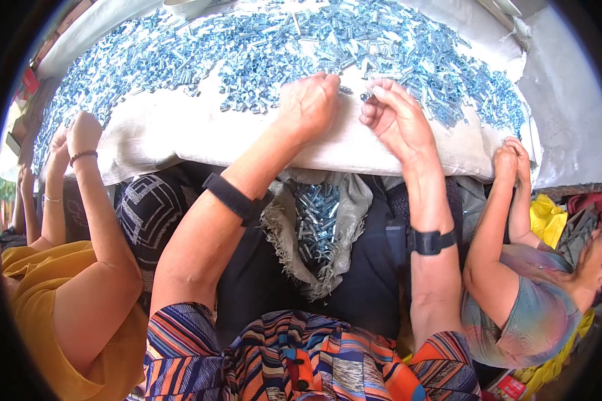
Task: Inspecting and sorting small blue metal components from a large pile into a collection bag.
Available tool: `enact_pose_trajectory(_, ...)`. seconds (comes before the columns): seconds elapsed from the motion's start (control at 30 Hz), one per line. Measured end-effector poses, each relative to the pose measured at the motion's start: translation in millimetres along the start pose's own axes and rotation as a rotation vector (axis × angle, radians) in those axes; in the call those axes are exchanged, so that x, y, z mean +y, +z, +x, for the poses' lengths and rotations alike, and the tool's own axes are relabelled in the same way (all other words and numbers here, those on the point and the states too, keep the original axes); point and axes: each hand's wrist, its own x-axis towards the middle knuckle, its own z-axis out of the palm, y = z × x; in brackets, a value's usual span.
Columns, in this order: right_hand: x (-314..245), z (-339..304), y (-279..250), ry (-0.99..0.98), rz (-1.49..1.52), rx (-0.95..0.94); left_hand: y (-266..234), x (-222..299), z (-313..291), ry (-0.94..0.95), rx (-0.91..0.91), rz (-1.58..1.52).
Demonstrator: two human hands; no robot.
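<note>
My left hand (309,105) is closed in a pinch near the front edge of a heap of small bluish metal tubes (267,60). A small metal piece (345,89) shows at its fingertips, and the rest of the grip is hidden behind the knuckles. To the right, my right hand (401,120) pinches a short dark metal tube (366,97) between thumb and fingers, its other fingers curled. The two hands are a little apart, above the pale cloth (247,137) on which the heap lies.
In my lap a frayed grey sack (284,227) lies open with more metal pieces (318,214) inside. A pale bowl (186,8) stands at the far edge. Co-workers sit close on both sides, a person's hand (84,134) at left and another person's hand (506,162) at right.
</note>
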Motion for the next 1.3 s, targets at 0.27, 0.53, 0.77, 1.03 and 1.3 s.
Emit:
enact_pose_trajectory(0.27,20,-42,36,0.005,0.398,-0.032,-49,6,-35,-0.36,-0.158,-1.103)
enact_pose_trajectory(0.53,26,-61,48,-0.143,0.113,0.021,-74,19,-73,-0.416,-0.137,-1.578)
enact_pose_trajectory(0.77,35,-70,59,-0.194,0.004,0.011,-78,19,-80,-0.474,-0.171,-1.584)
enact_pose_trajectory(1.03,50,-74,59,-0.096,0.187,-0.018,-77,11,-86,-0.441,-0.24,-1.569)
enact_pose_trajectory(1.3,57,-83,52,0.168,0.33,-0.185,-72,9,-100,-0.352,-0.388,-1.639)
